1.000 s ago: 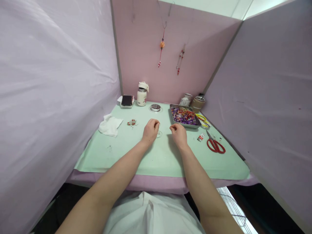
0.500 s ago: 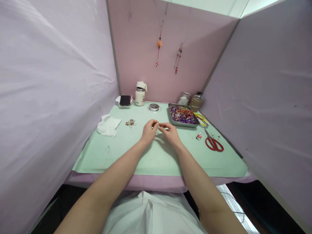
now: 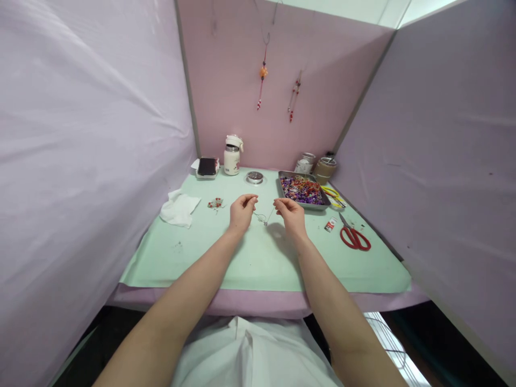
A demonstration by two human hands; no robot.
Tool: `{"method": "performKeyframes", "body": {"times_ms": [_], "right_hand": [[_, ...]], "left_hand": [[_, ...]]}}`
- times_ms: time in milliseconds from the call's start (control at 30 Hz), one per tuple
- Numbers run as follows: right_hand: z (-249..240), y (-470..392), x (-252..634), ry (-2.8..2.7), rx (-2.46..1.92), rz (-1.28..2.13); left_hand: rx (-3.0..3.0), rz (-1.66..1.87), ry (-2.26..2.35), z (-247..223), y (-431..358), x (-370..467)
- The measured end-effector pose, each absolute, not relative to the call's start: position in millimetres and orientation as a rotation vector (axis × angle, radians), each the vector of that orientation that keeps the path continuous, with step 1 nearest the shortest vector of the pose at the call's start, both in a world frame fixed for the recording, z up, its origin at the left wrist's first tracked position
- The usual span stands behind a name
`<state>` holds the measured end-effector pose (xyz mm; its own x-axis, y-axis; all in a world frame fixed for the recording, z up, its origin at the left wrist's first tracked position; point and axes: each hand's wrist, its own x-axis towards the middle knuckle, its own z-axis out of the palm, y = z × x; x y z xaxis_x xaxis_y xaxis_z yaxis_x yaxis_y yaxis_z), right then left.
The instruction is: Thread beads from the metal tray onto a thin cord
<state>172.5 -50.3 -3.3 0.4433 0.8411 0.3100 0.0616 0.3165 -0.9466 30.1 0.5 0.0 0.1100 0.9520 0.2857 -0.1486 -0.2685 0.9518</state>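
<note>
A thin pale cord [image 3: 261, 217] hangs in a loose V between my two hands, with a small greyish knot or bead [image 3: 265, 223] at its low point. My left hand [image 3: 242, 213] pinches one side of the cord, its fingers pressed together. On the other side, my right hand [image 3: 292, 215] pinches the strand that slants down to the low point. Fingertips hide the cord's ends. Left of my left hand lies a small cluster of red and clear beads [image 3: 215, 202] on the green table cover [image 3: 250, 263].
A metal tray [image 3: 308, 206] of purple beads and orange-red threads stands beyond my right hand. Red-handled scissors [image 3: 355, 239] and a small packet [image 3: 330, 224] lie to the right. At the back are a spool [image 3: 255, 177], a white bottle [image 3: 231, 160] and jars [image 3: 324, 170]. A white cloth [image 3: 179, 208] lies left.
My hands were together at the fingertips and have moved apart, left hand leftward and right hand rightward. The cord now shows stretched loosely between them.
</note>
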Motion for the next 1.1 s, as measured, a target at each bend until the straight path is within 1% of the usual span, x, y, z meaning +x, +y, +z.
{"method": "performKeyframes", "body": {"times_ms": [333, 500, 833, 967, 1100], "right_hand": [[0.3, -58.0, 176.8, -1.093, -1.04, 0.748], [2.9, -62.8, 174.5, -1.217, -1.019, 0.799], [3.9, -61.1, 174.1, -1.223, -1.174, 0.677], [0.7, -58.8, 170.7, -1.171, -1.242, 0.72], [-2.3, -57.7, 169.0, -1.145, -1.22, 0.704]], "left_hand": [[1.387, 1.386, 0.736, 4.0, -4.8, 30.3], [1.391, 1.335, 0.759, 4.6, -6.0, 30.3], [1.463, 1.247, 0.724, 2.0, -9.4, 33.9], [1.562, 1.174, 0.655, 0.3, -13.5, 34.9], [1.653, 1.1, 0.648, -1.7, -15.8, 35.4]]}}
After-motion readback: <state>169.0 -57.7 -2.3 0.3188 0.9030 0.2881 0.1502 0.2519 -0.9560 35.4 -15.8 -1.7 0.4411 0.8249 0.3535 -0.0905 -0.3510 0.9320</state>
